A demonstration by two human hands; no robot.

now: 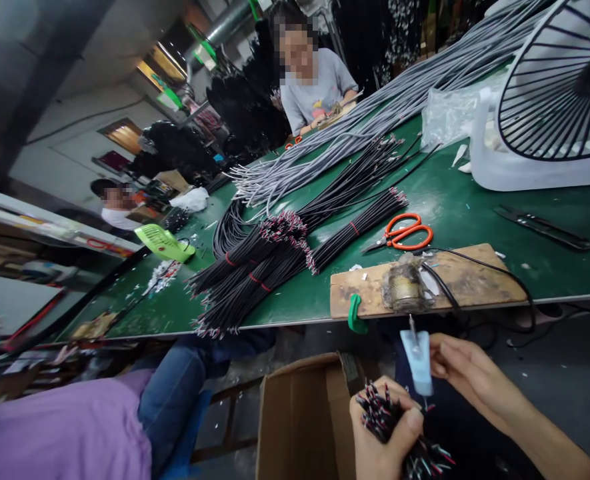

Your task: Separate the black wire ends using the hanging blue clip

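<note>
My left hand is closed round a bundle of short black cables, whose red, white and black wire ends stick up past the thumb. My right hand has its fingers pressed together just beside a light blue plastic piece. What those fingers hold, if anything, is hidden. The blue piece hangs at the shaft of a small tape-wrapped motor. That motor sits on a wooden board at the table's front edge. A small red wire end shows just below the blue piece.
Tied black cable bundles and long grey cables lie on the green table. Orange-handled scissors, black snips, a green clip and a white fan are nearby. Below stands a cardboard box. Other people sit around the table.
</note>
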